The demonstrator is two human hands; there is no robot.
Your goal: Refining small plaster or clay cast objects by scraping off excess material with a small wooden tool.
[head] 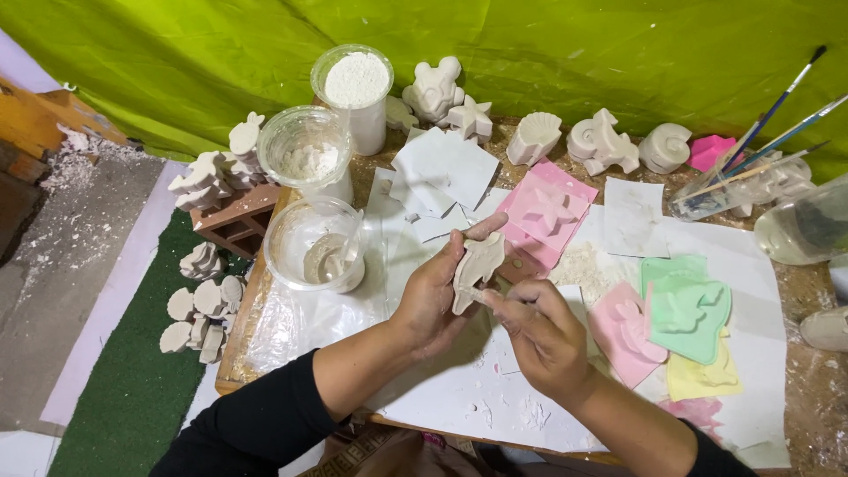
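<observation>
My left hand [433, 296] holds a flat, pale plaster figure [475, 268] upright above the white paper [459, 393] on the table. My right hand [539, 331] is closed with its fingertips against the figure's lower edge; whether it pinches a small tool there is hidden. Both arms wear black sleeves. Plaster crumbs lie on the paper below the hands.
A clear bowl of wet plaster [318, 247], two clear tubs of white powder [305, 150] [356, 84], pink [548, 212], green [687, 309] and yellow moulds, finished white figures along the back [601, 141], brushes in a jar [742, 181], more figures on the green mat [201, 314].
</observation>
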